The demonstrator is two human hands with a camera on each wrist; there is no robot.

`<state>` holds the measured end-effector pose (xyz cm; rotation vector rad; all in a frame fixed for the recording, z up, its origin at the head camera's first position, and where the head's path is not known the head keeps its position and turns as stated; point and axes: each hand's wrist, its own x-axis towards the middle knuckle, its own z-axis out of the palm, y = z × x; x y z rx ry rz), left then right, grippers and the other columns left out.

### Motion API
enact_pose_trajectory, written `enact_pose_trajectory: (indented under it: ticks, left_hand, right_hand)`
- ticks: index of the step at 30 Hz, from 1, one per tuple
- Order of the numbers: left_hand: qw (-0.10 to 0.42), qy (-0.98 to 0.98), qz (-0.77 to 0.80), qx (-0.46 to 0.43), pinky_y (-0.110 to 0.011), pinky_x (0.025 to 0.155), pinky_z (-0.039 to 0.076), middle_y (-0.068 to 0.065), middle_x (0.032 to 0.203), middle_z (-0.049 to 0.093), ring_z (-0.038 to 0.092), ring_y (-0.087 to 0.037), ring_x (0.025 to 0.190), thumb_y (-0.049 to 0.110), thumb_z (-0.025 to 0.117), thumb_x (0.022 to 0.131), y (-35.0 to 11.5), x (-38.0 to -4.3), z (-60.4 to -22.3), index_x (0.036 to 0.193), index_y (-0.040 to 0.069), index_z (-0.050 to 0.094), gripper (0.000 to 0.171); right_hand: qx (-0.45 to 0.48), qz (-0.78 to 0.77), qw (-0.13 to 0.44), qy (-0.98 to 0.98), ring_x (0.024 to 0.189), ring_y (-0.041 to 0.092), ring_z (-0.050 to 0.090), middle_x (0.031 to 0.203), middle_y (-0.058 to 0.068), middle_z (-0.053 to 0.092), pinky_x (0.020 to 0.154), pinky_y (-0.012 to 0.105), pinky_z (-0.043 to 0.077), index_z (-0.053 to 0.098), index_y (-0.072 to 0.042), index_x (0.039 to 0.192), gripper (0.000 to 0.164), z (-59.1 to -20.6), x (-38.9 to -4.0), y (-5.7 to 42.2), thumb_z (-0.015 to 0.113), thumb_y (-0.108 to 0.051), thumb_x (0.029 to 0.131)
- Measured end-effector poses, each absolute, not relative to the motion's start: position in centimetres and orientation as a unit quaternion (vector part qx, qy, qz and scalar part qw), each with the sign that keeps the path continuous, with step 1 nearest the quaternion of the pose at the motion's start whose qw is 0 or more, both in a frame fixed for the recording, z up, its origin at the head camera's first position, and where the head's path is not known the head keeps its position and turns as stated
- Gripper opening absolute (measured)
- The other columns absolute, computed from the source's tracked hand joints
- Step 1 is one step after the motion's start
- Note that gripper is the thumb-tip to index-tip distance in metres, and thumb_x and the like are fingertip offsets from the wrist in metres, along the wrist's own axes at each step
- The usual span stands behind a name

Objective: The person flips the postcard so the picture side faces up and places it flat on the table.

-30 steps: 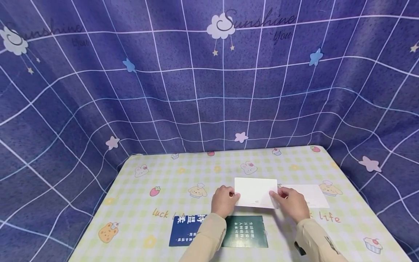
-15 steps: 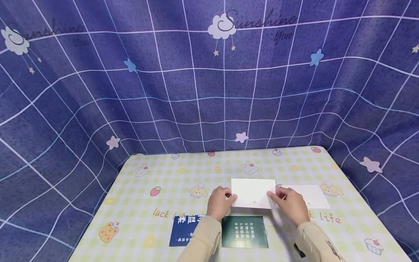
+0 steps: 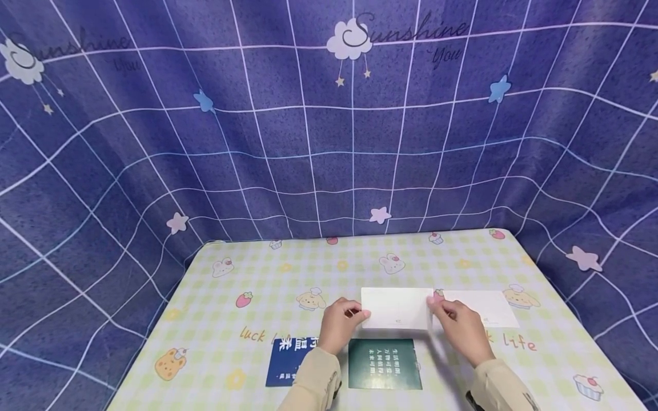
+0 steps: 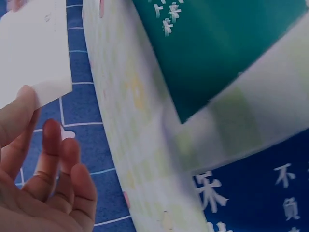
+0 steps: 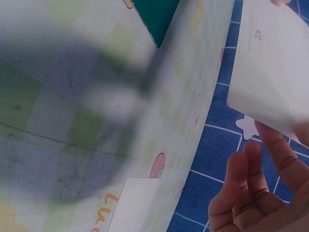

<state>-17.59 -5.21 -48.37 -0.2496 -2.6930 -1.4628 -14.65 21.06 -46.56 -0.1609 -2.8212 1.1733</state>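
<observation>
Beige sleeves [image 3: 311, 379] end in cuffs [image 3: 485, 374] with dark pieces [image 3: 472, 401] beneath.

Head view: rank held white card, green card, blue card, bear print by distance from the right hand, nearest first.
1. Held white card: pinched in the right hand.
2. Green card: on the tablecloth, left of that hand.
3. Blue card: farther left, partly behind the left sleeve.
4. Bear print: far left.

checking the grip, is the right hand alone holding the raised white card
No, the left hand pinches the raised white card at its left edge in the head view.
</observation>
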Motion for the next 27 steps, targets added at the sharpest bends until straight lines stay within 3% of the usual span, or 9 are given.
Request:
enact_pose_trajectory:
  ticks: [3, 7, 11, 17, 21, 24, 27]
  left_hand:
    - [0.043, -0.871, -0.484, -0.079, -0.025, 0.071, 0.050, 0.008, 0.081, 0.060, 0.055, -0.008, 0.079, 0.022, 0.080, 0.088, -5.4, -17.5, -48.6, 0.086, 0.013, 0.077, 0.010]
    - [0.057, -0.867, -0.488, -0.081, -0.026, 0.075, 0.049, 0.009, 0.082, 0.061, 0.055, -0.009, 0.081, 0.023, 0.080, 0.088, -5.4, -17.4, -48.7, 0.086, 0.014, 0.078, 0.010]
    - [0.081, -0.862, -0.492, -0.092, -0.027, 0.075, 0.049, 0.009, 0.082, 0.061, 0.055, -0.008, 0.080, 0.023, 0.081, 0.086, -5.3, -17.3, -48.7, 0.085, 0.013, 0.079, 0.011]
    - [0.089, -0.853, -0.505, -0.094, -0.027, 0.074, 0.050, 0.008, 0.084, 0.064, 0.057, -0.008, 0.078, 0.024, 0.083, 0.085, -5.1, -17.3, -48.9, 0.086, 0.012, 0.080, 0.012]
    - [0.097, -0.852, -0.507, -0.089, -0.028, 0.074, 0.050, 0.008, 0.084, 0.064, 0.058, -0.009, 0.079, 0.024, 0.084, 0.084, -5.2, -17.3, -49.1, 0.084, 0.013, 0.080, 0.012]
    - [0.101, -0.851, -0.507, -0.089, -0.031, 0.075, 0.051, 0.008, 0.083, 0.065, 0.059, -0.009, 0.078, 0.021, 0.084, 0.083, -5.3, -17.3, -49.3, 0.085, 0.014, 0.081, 0.008]
    - [0.095, -0.855, -0.502, -0.090, -0.032, 0.076, 0.051, 0.010, 0.084, 0.065, 0.060, -0.010, 0.080, 0.016, 0.084, 0.083, -5.2, -17.3, -49.4, 0.090, 0.017, 0.083, 0.007]
  right_hand:
    - [-0.075, 0.397, 0.033, -0.914, 0.092, 0.030, 0.065, 0.100, 0.012, 0.071, 0.078, 0.046, 0.049, 0.075, -0.007, 0.112, 0.058, -46.4, -14.4, 21.2, 0.036, -0.050, 0.108]
    - [-0.109, 0.391, 0.018, -0.914, 0.075, 0.027, 0.059, 0.082, 0.010, 0.064, 0.066, 0.040, 0.043, 0.074, -0.009, 0.099, 0.072, -46.2, -14.3, 21.4, 0.023, -0.060, 0.107]
    - [-0.127, 0.399, -0.019, -0.908, 0.061, 0.022, 0.046, 0.066, 0.004, 0.052, 0.058, 0.035, 0.035, 0.072, -0.011, 0.079, 0.082, -46.1, -14.3, 21.6, 0.017, -0.068, 0.103]
    - [-0.120, 0.460, -0.076, -0.876, 0.063, 0.020, 0.050, 0.060, 0.003, 0.058, 0.065, 0.033, 0.037, 0.074, -0.009, 0.072, 0.091, -46.2, -14.5, 21.3, 0.015, -0.071, 0.102]
    - [-0.102, 0.549, -0.106, -0.823, 0.071, 0.020, 0.055, 0.070, 0.003, 0.060, 0.064, 0.033, 0.041, 0.077, -0.003, 0.090, 0.082, -46.5, -14.5, 21.2, 0.026, -0.066, 0.104]
    - [-0.078, 0.618, -0.129, -0.772, 0.078, 0.020, 0.059, 0.081, 0.004, 0.060, 0.067, 0.033, 0.045, 0.074, 0.003, 0.112, 0.067, -46.8, -14.4, 21.5, 0.036, -0.053, 0.107]
    - [-0.071, 0.655, -0.127, -0.741, 0.082, 0.018, 0.061, 0.090, 0.005, 0.063, 0.071, 0.031, 0.049, 0.066, 0.009, 0.123, 0.053, -47.2, -14.5, 21.8, 0.044, -0.036, 0.107]
